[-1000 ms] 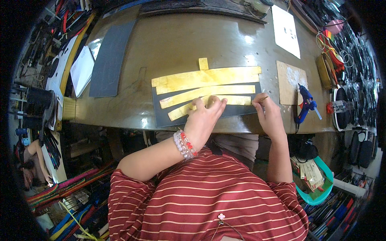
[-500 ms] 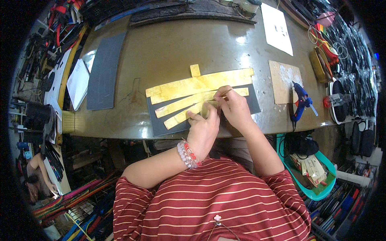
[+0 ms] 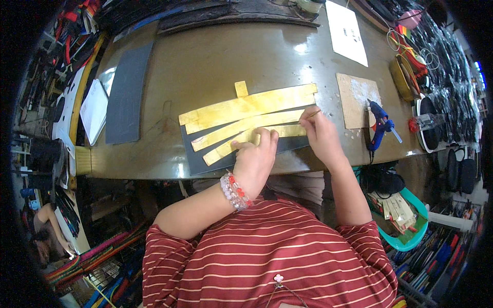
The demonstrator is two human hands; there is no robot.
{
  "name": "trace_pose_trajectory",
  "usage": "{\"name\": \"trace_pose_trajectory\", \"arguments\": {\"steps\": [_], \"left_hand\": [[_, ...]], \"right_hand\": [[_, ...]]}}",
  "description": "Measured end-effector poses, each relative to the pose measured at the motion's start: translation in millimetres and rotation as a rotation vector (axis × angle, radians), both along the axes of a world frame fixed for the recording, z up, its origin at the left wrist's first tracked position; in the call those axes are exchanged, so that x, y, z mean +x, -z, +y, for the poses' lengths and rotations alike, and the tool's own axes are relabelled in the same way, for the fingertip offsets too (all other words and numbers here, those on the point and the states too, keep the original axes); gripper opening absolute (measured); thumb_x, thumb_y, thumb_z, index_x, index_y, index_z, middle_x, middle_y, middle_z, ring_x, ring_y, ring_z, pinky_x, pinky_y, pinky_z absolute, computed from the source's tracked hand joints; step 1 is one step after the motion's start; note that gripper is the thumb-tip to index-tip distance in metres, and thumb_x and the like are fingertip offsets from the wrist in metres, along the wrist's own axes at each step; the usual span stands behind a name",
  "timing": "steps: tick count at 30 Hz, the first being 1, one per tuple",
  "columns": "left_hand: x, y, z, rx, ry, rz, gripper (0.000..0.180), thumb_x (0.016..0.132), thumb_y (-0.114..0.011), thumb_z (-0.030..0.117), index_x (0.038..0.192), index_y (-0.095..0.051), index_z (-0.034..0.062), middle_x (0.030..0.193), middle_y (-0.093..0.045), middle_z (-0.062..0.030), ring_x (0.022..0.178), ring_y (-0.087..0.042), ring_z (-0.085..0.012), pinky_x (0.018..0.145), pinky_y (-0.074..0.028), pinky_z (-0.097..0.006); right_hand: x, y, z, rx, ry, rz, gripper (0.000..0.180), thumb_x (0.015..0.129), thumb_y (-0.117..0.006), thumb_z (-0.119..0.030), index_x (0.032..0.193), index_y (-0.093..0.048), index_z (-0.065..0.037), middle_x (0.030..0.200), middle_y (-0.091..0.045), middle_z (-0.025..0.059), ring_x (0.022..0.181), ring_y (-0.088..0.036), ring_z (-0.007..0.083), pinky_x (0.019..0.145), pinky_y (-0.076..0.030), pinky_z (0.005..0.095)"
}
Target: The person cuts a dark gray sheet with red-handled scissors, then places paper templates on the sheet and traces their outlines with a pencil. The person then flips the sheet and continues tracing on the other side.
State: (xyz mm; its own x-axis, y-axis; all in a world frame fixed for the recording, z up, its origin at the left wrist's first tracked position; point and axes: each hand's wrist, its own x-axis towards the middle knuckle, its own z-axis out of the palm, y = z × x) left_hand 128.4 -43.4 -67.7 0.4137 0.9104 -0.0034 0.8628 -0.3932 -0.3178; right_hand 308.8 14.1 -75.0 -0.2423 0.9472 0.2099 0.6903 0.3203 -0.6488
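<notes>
My left hand (image 3: pixel 254 156) lies with fingers apart, pressing on the nearest yellow strip (image 3: pixel 222 151), a narrow pattern piece on a dark grey sheet (image 3: pixel 287 156). My right hand (image 3: pixel 324 136) pinches a thin brown pencil-like stick (image 3: pixel 315 113) near the right ends of the narrow strips. Its tip is hidden by my fingers. A second narrow yellow strip (image 3: pixel 221 132) lies just beyond the first, touching or nearly touching it at the right. Farther off, a wide yellow piece (image 3: pixel 246 106) crosses the sheet, with a small yellow tab (image 3: pixel 241 89) at its far edge.
On the right are a blue glue gun (image 3: pixel 378 126), a stained cardboard piece (image 3: pixel 354 100), a clear bottle (image 3: pixel 429 122) and a white paper (image 3: pixel 346 33). Another dark sheet (image 3: pixel 128 92) lies left. A teal basket (image 3: pixel 418 231) stands below the table's right edge.
My right hand has moved right along the narrow strips with the stick, away from my left hand. My left hand stays on the nearest strip. The whole view has shifted slightly.
</notes>
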Motion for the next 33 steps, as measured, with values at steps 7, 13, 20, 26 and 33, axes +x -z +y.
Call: {"name": "trace_pose_trajectory", "arguments": {"steps": [7,13,20,26,33], "left_hand": [[0,-1,1,-0.002,0.013,0.006,0.048,0.083,-0.054,0.016,0.128,-0.044,0.0078,0.103,-0.049,-0.0141,0.057,-0.064,-0.0241,0.064,-0.056,-0.035],[0,0,2,-0.013,0.026,0.057,0.048,0.084,-0.053,0.017,0.129,-0.043,0.0059,0.104,-0.049,-0.0145,0.059,-0.064,-0.0234,0.064,-0.057,-0.035],[0,1,0,0.005,0.048,0.076,0.049,0.084,-0.053,0.019,0.130,-0.042,0.0045,0.104,-0.048,-0.0144,0.065,-0.064,-0.0225,0.066,-0.057,-0.036],[1,6,0,0.007,0.034,0.057,0.049,0.084,-0.053,0.019,0.130,-0.042,0.0046,0.103,-0.048,-0.0145,0.066,-0.063,-0.0219,0.067,-0.057,-0.037],[-2,4,-1,0.012,0.038,0.029,0.047,0.084,-0.053,0.018,0.128,-0.044,0.0046,0.123,-0.046,-0.0207,0.063,-0.065,-0.0246,0.066,-0.057,-0.038]], "right_hand": [[15,1,-3,-0.012,0.067,0.093,0.012,0.086,-0.056,-0.002,0.093,-0.047,-0.003,0.081,-0.058,0.0174,0.075,-0.061,0.0349,0.066,-0.048,0.0381],[16,5,-3,-0.019,0.088,0.127,0.011,0.085,-0.056,-0.001,0.093,-0.047,-0.002,0.083,-0.058,0.0166,0.075,-0.061,0.0340,0.066,-0.048,0.0378],[13,0,-12,0.085,0.025,-0.019,0.008,0.086,-0.054,-0.002,0.092,-0.049,-0.003,0.086,-0.058,0.0165,0.079,-0.059,0.0359,0.069,-0.047,0.0399],[12,-6,-27,0.082,-0.011,-0.075,0.008,0.086,-0.055,-0.004,0.091,-0.049,-0.002,0.085,-0.060,0.0157,0.079,-0.059,0.0358,0.070,-0.048,0.0390],[-8,-16,-8,0.046,0.101,0.362,0.013,0.083,-0.059,0.002,0.093,-0.051,0.000,0.079,-0.061,0.0133,0.074,-0.063,0.0249,0.068,-0.050,0.0322]]}}
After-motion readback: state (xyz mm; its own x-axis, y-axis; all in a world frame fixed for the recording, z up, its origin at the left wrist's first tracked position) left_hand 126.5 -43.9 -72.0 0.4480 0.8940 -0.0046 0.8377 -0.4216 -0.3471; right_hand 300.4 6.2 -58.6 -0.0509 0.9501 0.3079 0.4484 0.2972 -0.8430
